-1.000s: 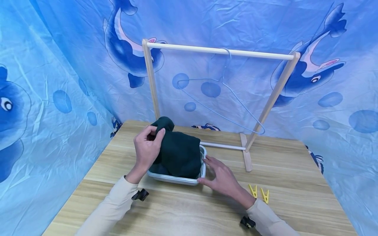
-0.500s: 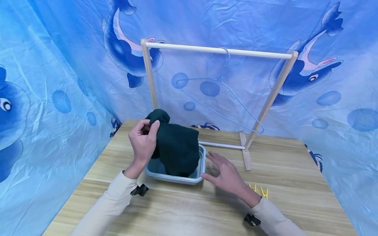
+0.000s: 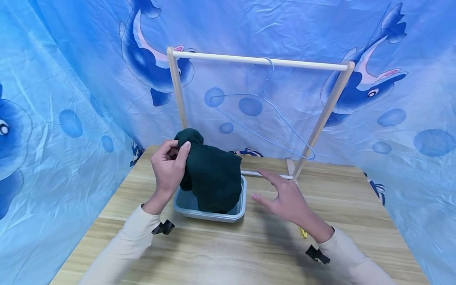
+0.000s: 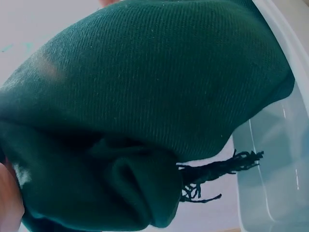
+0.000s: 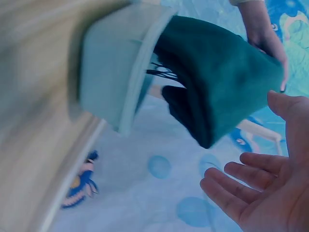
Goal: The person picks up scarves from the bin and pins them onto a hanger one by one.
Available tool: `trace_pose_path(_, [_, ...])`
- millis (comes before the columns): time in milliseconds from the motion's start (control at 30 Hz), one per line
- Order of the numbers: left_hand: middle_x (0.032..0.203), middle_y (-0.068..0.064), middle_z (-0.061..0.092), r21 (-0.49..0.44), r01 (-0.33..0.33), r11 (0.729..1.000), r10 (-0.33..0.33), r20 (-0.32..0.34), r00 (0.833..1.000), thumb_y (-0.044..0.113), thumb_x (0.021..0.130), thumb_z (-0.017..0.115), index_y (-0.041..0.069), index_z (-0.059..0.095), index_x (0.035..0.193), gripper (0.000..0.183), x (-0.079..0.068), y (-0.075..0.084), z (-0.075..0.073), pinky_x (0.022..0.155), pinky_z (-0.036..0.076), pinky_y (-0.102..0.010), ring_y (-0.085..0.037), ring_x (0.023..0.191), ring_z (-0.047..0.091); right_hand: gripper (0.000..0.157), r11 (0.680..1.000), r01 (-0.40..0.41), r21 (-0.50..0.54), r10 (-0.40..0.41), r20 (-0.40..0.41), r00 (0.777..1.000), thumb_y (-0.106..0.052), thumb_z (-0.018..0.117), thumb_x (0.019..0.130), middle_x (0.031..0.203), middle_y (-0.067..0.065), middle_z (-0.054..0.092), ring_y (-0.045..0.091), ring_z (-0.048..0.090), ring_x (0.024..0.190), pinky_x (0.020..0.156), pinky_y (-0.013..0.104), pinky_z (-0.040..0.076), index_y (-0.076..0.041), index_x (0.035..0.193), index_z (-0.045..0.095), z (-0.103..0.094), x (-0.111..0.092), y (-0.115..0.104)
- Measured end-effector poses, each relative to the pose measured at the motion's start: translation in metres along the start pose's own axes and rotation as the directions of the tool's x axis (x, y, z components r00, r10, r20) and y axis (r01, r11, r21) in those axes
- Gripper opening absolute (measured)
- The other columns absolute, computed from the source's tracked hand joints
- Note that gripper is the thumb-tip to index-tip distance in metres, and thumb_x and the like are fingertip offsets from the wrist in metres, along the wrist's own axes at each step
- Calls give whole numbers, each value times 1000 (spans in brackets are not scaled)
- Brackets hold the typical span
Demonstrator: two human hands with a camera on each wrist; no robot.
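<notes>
My left hand [image 3: 167, 166] pinches a dark green scarf [image 3: 215, 174] near its upper left end. The folded cloth hangs partly above and partly inside a pale blue-grey plastic basin [image 3: 210, 216]. In the left wrist view, ribbed weave and a tassel of dark fringe [image 4: 217, 174] show beside the basin wall. My right hand [image 3: 288, 200] hovers to the right of the basin, touching nothing, thumb and fingers spread. The right wrist view shows the scarf [image 5: 227, 77] reaching out over the basin's rim, with the right hand's fingers apart from it.
Behind the basin stands a wooden rack with a top rail [image 3: 231, 58]. A light blue wire hanger [image 3: 285, 118] hangs from it. A yellow clothespin [image 3: 303, 232] lies partly hidden under my right forearm. Blue dolphin-print curtains [image 3: 392, 134] close in the wooden table [image 3: 228, 253].
My left hand has lifted the scarf up and slightly left, baring more of the basin's inside. My right hand has left the basin's rim and moved right and up.
</notes>
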State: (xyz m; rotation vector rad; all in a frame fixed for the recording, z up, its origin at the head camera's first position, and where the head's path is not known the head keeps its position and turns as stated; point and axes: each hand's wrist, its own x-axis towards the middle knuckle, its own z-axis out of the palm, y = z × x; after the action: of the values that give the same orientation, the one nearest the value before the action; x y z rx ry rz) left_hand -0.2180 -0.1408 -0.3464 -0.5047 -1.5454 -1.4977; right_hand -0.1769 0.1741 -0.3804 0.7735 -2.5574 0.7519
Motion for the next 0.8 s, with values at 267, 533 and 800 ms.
trace_pose_path(267, [79,0,61,-5,0,1000,0,37,999,-3,92,69,-8,72,93,6,1,3,-2,58,46,-17,-5,61,57,64,1000,20,-9,-20,-74,997,-40,81,87,130,12,69,30,70,108,81,48,60,-12,141,61,-43,18,-11])
trace_pose_path(533, [79,-2,61,-15,0,1000,1,71,997,-4,91,70,-8,72,92,5,3,6,-3,61,48,-17,-6,63,59,53,995,100,-17,-101,-217,971,-22,85,84,119,16,73,31,72,100,74,46,61,-3,130,68,-84,46,-10])
trace_pose_path(800, [77,-4,60,-26,-9,1000,12,119,993,-3,92,70,-9,71,90,6,3,11,0,60,46,-18,-7,63,58,43,996,59,-60,-74,-300,951,-24,82,88,104,15,76,30,72,87,70,48,60,-5,125,73,-110,69,7])
